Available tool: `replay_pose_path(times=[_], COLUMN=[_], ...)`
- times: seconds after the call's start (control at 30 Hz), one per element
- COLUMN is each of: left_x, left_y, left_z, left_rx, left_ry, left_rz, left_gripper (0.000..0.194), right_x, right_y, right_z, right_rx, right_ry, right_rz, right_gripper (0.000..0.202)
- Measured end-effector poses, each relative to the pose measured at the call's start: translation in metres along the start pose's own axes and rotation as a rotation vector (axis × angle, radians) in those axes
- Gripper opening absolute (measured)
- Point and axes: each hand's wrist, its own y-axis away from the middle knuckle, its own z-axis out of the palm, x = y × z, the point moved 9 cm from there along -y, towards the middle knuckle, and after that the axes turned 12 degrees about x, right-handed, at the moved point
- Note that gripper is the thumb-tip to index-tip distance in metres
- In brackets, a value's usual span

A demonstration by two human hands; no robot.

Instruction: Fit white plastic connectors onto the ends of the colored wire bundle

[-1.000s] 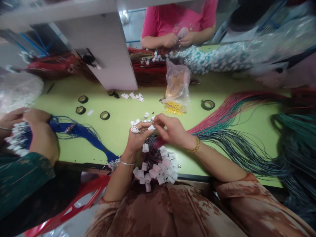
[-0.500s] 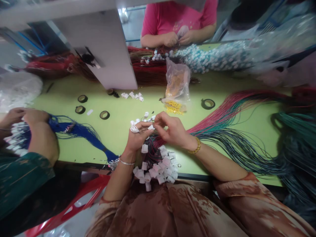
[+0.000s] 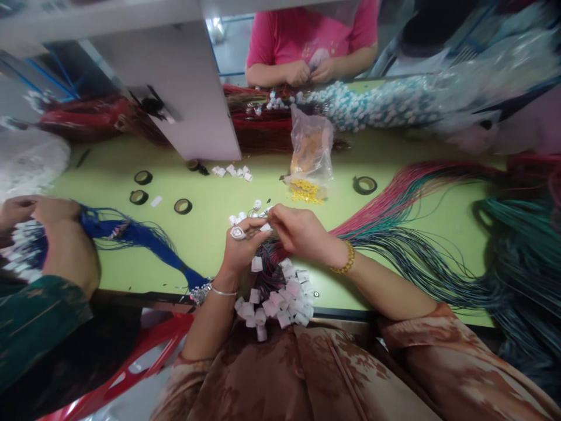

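Observation:
My left hand (image 3: 240, 248) is closed, its thumb and fingers pinching a small white plastic connector (image 3: 265, 227). A second white connector (image 3: 238, 233) rests against the same hand's fingers. My right hand (image 3: 304, 233) meets it from the right, with thumb and forefinger pressed together at the connector's end. Whatever lies between those fingertips is too small to make out. Below both hands hangs a bunch of wires tipped with white connectors (image 3: 284, 301), over the table's front edge. Pink, green and dark wires (image 3: 372, 213) run from under my right hand toward the right.
Loose white connectors (image 3: 232, 171) lie near the grey panel (image 3: 175, 88). A plastic bag with yellow parts (image 3: 307, 190) stands ahead. Rolls of black tape (image 3: 365, 185) lie about. At left, a co-worker's hands (image 3: 56, 210) hold blue wires (image 3: 140, 234); another person sits opposite.
My right hand has turned slightly and its fingertips have moved closer over the connector in my left hand. The whole view has shifted a little; the left hand keeps its grip.

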Motion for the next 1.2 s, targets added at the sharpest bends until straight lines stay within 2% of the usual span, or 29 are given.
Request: replay_pose_path(times=[0.13, 0.23, 0.33, 0.43, 0.5, 0.63, 0.73, 0.8, 0.87, 0.93, 1.0, 1.1, 1.2], left_x=[0.0, -0.003, -0.005, 0.002, 0.007, -0.002, -0.008, -0.013, -0.016, -0.017, -0.016, -0.015, -0.015], left_y=[0.001, 0.002, 0.002, 0.0, -0.002, -0.002, 0.003, 0.005, 0.006, 0.006, 0.005, 0.005, 0.004], left_z=[-0.004, -0.005, -0.001, 0.003, 0.001, -0.004, 0.001, 0.003, 0.002, 0.003, 0.008, 0.01, 0.006], left_rx=[0.061, 0.098, 0.1, 0.079, 0.09, 0.134, 0.114, 0.128, 0.165, 0.154, 0.091, 0.03, 0.029], left_ry=[-0.068, -0.074, -0.083, -0.111, -0.122, 0.047, 0.213, 0.274, 0.256, 0.208, 0.182, 0.173, 0.181], left_rz=[0.027, 0.01, -0.006, 0.065, 0.096, -0.051, -0.144, -0.194, -0.21, -0.198, -0.182, -0.18, -0.2], left_gripper=[0.024, 0.02, 0.017, 0.018, 0.021, 0.033, 0.05, 0.06, 0.06, 0.051, 0.043, 0.036, 0.033], right_x=[0.0, -0.006, 0.0, 0.039, 0.078, 0.138, 0.155, 0.158, 0.158, 0.157, 0.156, 0.149, 0.128], right_y=[0.009, 0.021, 0.026, 0.018, 0.007, -0.011, -0.016, -0.016, -0.016, -0.016, -0.015, -0.012, -0.008], right_z=[0.015, 0.024, 0.026, 0.022, 0.014, 0.015, 0.025, 0.028, 0.027, 0.021, 0.012, 0.005, 0.011], right_rx=[-0.027, 0.03, 0.089, 0.083, 0.08, -0.055, -0.121, -0.114, -0.082, -0.015, 0.083, 0.191, 0.184], right_ry=[0.042, 0.033, -0.013, -0.048, 0.066, 0.398, 0.477, 0.501, 0.491, 0.425, 0.278, -0.12, -0.544], right_rz=[0.005, -0.019, 0.004, 0.158, 0.266, 0.365, 0.378, 0.375, 0.367, 0.365, 0.396, 0.504, 0.586], right_gripper=[0.022, 0.041, 0.041, 0.026, 0.021, 0.021, 0.02, 0.02, 0.02, 0.017, 0.013, 0.006, 0.021])
